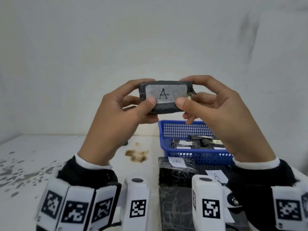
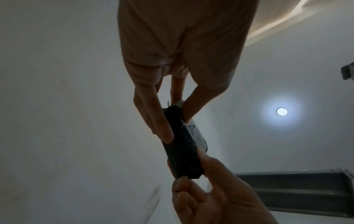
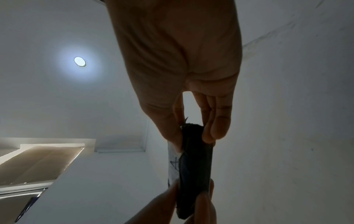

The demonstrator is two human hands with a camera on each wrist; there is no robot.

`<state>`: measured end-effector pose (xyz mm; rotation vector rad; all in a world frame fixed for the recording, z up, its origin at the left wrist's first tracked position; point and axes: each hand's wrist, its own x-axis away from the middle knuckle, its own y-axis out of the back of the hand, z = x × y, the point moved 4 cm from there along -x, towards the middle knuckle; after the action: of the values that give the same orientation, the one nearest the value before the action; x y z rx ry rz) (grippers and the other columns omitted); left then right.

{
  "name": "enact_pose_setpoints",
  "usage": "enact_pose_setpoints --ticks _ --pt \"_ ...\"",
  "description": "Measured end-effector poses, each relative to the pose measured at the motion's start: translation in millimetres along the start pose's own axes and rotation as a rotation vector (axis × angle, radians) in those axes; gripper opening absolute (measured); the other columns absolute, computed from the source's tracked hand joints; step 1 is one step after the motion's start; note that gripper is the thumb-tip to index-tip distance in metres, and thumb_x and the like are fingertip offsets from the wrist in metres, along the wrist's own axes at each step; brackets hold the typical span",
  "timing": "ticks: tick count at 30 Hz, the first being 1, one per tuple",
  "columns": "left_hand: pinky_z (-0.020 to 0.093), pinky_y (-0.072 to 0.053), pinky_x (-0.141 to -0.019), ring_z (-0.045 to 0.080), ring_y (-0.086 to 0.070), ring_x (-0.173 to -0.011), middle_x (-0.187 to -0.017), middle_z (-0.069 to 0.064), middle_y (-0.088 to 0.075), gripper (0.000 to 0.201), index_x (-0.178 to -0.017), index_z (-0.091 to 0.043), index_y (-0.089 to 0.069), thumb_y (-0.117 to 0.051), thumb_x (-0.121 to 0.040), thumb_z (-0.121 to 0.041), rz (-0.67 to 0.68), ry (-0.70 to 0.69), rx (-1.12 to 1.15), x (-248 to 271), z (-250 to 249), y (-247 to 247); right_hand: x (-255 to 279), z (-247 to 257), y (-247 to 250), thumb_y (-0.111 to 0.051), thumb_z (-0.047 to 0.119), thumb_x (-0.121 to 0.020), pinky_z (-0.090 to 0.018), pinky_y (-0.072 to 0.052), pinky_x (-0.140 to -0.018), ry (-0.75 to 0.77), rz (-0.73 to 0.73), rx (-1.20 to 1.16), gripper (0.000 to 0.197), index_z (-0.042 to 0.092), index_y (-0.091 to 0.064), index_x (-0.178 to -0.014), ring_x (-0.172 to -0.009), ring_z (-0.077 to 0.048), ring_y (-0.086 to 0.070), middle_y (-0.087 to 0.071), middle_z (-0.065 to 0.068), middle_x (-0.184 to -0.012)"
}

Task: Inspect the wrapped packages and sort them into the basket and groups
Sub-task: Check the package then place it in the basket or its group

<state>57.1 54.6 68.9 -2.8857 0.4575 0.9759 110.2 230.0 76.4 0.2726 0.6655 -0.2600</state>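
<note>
A black wrapped package (image 1: 166, 108) with a white label marked "A" is held up in front of the wall, label facing me. My left hand (image 1: 145, 93) pinches its left end between thumb and fingers, and my right hand (image 1: 185, 92) pinches its right end the same way. Loose wrap sticks out at the right end. In the left wrist view the package (image 2: 182, 159) runs edge-on from my left hand (image 2: 176, 122) down to the right hand. The right wrist view shows the package (image 3: 195, 174) edge-on below my right hand (image 3: 193, 139).
A blue mesh basket (image 1: 183, 129) stands on the white table (image 1: 50, 155) at the right and holds several black labelled packages (image 1: 183, 144). In front of it lie a package marked "B" (image 1: 176, 170) and others, one marked "A" (image 1: 216, 176). A brown stain (image 1: 136, 154) marks the table's middle.
</note>
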Motion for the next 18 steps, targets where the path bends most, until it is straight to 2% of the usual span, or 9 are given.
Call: enact_pose_setpoints --ticks 3,5,9,13,18 --pt "0.038 -0.059 -0.085 0.023 -0.074 -0.072 -0.097 0.012 -0.074 0.031 -0.110 -0.027 -0.071 -0.065 -0.088 -0.007 0.015 0.013 -0.028 -0.9 0.2 0.8 -0.4 -0.8 -2.5 -0.076 0.018 -0.082 -0.024 -0.057 -0.067 0.002 0.013 0.006 0.029 0.027 -0.069 -0.109 -0.064 -0.013 -0.065 -0.072 -0.007 -0.081" --pt "0.039 -0.058 -0.088 0.021 -0.074 -0.072 -0.095 0.008 -0.075 0.031 -0.109 -0.030 -0.071 -0.066 -0.088 -0.008 0.012 0.005 -0.059 -0.7 -0.5 0.5 -0.5 -2.1 -4.8 -0.078 0.019 -0.080 -0.023 -0.057 -0.066 0.001 0.020 0.005 0.030 0.028 -0.069 -0.107 -0.063 -0.012 -0.063 -0.072 -0.006 -0.080" --pt "0.038 -0.057 -0.087 0.015 -0.070 -0.063 -0.086 0.003 -0.075 0.024 -0.104 -0.032 -0.072 -0.068 -0.086 -0.017 -0.027 -0.018 -0.122 -1.4 0.0 0.1 -0.8 -4.6 -9.6 -0.080 0.023 -0.077 -0.021 -0.055 -0.063 0.017 0.035 0.024 0.028 0.031 -0.069 -0.102 -0.060 -0.010 -0.062 -0.072 -0.001 -0.076" --pt "0.043 -0.056 -0.088 0.016 -0.070 -0.064 -0.088 0.003 -0.076 0.021 -0.104 -0.032 -0.072 -0.069 -0.085 -0.022 -0.031 -0.004 -0.137 -2.3 2.1 0.8 -2.4 -7.0 -11.0 -0.080 0.028 -0.077 -0.024 -0.055 -0.061 0.020 0.018 0.036 0.024 0.034 -0.071 -0.098 -0.058 -0.012 -0.062 -0.071 -0.003 -0.076" --pt "0.047 -0.057 -0.086 0.018 -0.071 -0.064 -0.087 0.003 -0.075 0.017 -0.101 -0.032 -0.072 -0.067 -0.086 -0.025 -0.043 -0.007 -0.161 -3.0 5.0 -1.2 -4.8 -10.5 -10.4 -0.078 0.028 -0.080 -0.021 -0.052 -0.059 0.003 0.009 0.054 0.019 0.032 -0.071 -0.097 -0.056 -0.011 -0.061 -0.069 -0.004 -0.072"
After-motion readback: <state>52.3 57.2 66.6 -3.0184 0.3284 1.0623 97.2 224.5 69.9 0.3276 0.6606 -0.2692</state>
